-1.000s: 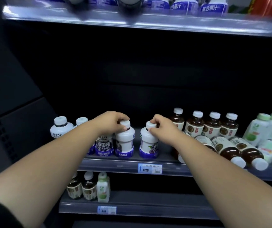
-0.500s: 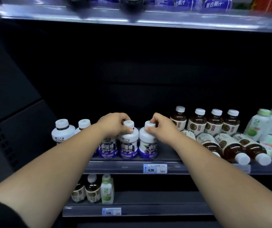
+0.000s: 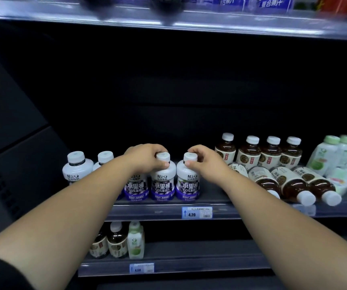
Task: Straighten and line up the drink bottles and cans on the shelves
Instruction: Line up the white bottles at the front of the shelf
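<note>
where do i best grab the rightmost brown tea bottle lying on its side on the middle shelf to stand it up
Probably the brown tea bottle by its narrow neck, just behind the white cap, coming from the shelf front: the cap points outward at you, while another fallen bottle crowds its left side.

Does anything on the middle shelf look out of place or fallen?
Yes. Several brown drink bottles lie on their sides on the middle shelf, caps toward the edge, before the upright row. A green-white pack beside them lies flat too.
</note>
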